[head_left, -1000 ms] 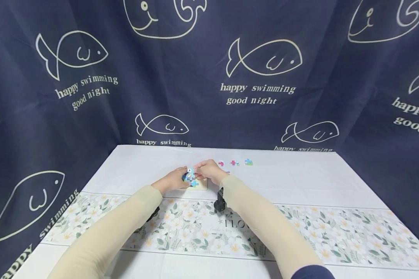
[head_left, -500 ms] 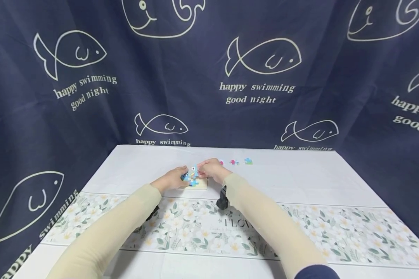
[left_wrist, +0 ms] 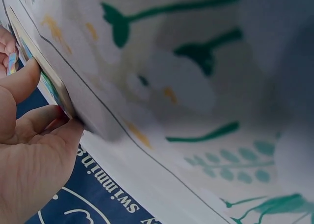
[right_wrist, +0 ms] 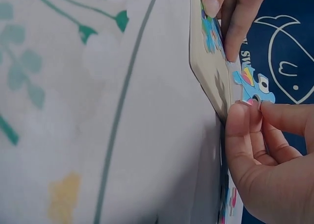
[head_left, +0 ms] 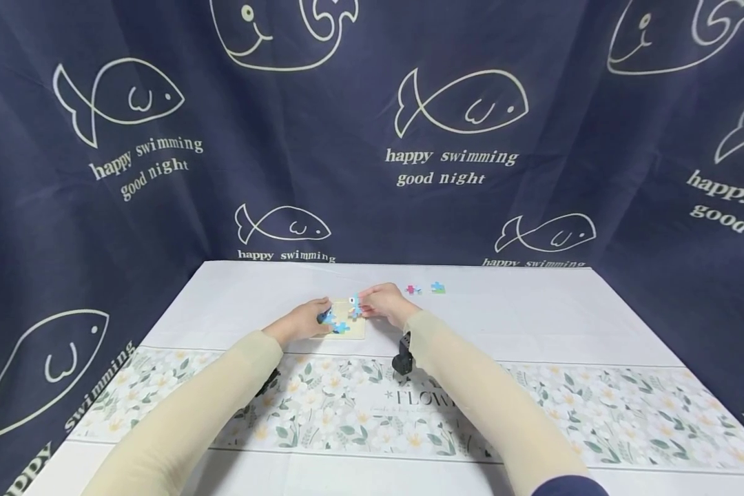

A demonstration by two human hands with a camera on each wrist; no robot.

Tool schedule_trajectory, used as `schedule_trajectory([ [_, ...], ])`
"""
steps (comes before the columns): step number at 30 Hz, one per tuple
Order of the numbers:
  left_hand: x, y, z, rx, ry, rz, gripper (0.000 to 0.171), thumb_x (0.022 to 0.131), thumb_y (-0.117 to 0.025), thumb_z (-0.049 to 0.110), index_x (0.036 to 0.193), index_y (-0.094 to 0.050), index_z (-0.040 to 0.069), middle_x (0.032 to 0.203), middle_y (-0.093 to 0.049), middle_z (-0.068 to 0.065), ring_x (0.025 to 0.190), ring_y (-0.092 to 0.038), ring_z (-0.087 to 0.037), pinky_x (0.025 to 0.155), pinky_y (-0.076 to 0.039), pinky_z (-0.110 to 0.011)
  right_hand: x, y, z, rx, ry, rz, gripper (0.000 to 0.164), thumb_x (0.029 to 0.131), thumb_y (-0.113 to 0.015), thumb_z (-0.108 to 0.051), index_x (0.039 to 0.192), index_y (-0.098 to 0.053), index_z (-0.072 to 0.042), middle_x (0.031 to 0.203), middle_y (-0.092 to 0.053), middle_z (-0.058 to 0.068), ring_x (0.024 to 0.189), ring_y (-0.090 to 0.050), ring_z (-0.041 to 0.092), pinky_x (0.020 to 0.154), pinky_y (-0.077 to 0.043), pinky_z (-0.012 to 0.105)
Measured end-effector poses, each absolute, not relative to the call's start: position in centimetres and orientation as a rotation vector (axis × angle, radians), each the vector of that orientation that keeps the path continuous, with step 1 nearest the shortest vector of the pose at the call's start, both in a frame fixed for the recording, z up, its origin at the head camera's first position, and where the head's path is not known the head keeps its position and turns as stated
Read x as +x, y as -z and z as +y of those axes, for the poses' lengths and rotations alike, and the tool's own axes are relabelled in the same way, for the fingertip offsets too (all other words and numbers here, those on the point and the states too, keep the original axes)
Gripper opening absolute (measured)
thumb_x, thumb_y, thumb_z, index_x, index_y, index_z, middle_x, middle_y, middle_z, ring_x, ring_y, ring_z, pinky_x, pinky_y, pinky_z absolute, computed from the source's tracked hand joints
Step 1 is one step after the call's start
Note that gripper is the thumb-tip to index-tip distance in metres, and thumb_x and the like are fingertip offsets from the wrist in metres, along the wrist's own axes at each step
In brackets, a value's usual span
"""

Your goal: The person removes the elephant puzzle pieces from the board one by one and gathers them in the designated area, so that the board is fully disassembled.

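Observation:
My right hand [head_left: 386, 303] pinches a blue jigsaw piece [right_wrist: 252, 84] with a printed eye between thumb and fingers. The piece is tilted up above the right side of a pale wooden puzzle board [head_left: 353, 333]. With my left hand [head_left: 300, 322] I hold the board's left side, thumb over its top and fingers at its edge, as the left wrist view shows. Several blue and green pieces [head_left: 341, 328] lie in the left and front part of the board, partly hidden by the left hand. Bare wood shows in the middle.
Right of the board, a pink-and-blue piece [head_left: 412, 289] and a blue-green piece [head_left: 438, 287] lie on the white table [head_left: 533, 317]. A floral strip [head_left: 322, 406] crosses the table in front. A dark blue fish-print curtain [head_left: 359, 207] hangs behind.
My right hand has shifted right with the blue piece, uncovering more of the board's middle. It now hides a loose pink piece seen earlier. The left hand stays at the board.

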State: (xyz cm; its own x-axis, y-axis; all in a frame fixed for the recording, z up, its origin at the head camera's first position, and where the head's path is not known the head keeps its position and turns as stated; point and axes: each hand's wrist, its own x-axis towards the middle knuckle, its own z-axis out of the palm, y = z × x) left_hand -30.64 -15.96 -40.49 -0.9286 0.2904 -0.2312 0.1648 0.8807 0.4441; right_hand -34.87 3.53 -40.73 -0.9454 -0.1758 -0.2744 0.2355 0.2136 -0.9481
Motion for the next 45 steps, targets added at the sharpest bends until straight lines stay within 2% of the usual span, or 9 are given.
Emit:
schedule_trajectory([
  [5,-30.4,40.5,-16.0,0.338,-0.612,2.767,0.068,0.096,-0.061,0.025,0.15,-0.029,-0.002,0.161,-0.021,-0.014,0.148,-0.019,-0.034,0.123,-0.018,-0.047,-35.4,40.9,4.2,0.012,1.79,2.19,0.018,0.09,-0.059,0.004,0.106,-0.068,0.005,0.087,-0.07,0.015,0.068,-0.063,0.015,0.071,-0.061,0.026],
  [14,-30.2,40.1,-15.9,0.332,-0.63,2.767,0.067,0.096,-0.06,0.024,0.149,-0.029,-0.002,0.161,-0.021,-0.014,0.149,-0.019,-0.033,0.123,-0.018,-0.046,-35.4,40.4,5.4,0.081,1.812,2.173,0.023,0.092,-0.06,0.002,0.113,-0.065,0.005,0.079,-0.064,0.005,0.069,-0.061,0.012,0.077,-0.06,0.026],
  [25,-30.1,40.2,-15.9,0.336,-0.619,2.774,0.066,0.096,-0.06,0.024,0.15,-0.03,-0.001,0.161,-0.022,-0.014,0.148,-0.02,-0.033,0.123,-0.019,-0.046,-35.3,39.8,6.9,0.045,1.803,2.205,0.025,0.092,-0.059,0.002,0.116,-0.064,0.008,0.078,-0.064,0.005,0.07,-0.062,0.013,0.08,-0.06,0.029],
  [40,-30.2,40.0,-16.1,0.356,-0.614,2.773,0.066,0.096,-0.06,0.024,0.149,-0.031,-0.001,0.16,-0.022,-0.014,0.148,-0.02,-0.034,0.123,-0.019,-0.046,-35.8,39.5,10.1,0.071,1.815,2.24,0.029,0.092,-0.057,0.003,0.119,-0.061,0.011,0.077,-0.062,0.003,0.069,-0.06,0.011,0.075,-0.059,0.024],
  [45,-30.1,39.9,-16.0,0.338,-0.622,2.77,0.066,0.095,-0.062,0.024,0.149,-0.033,0.0,0.16,-0.023,-0.013,0.148,-0.02,-0.033,0.122,-0.018,-0.047,-35.6,39.7,11.1,0.065,1.797,2.253,0.03,0.091,-0.058,0.002,0.12,-0.06,0.012,0.078,-0.063,0.003,0.071,-0.061,0.011,0.078,-0.06,0.026],
])
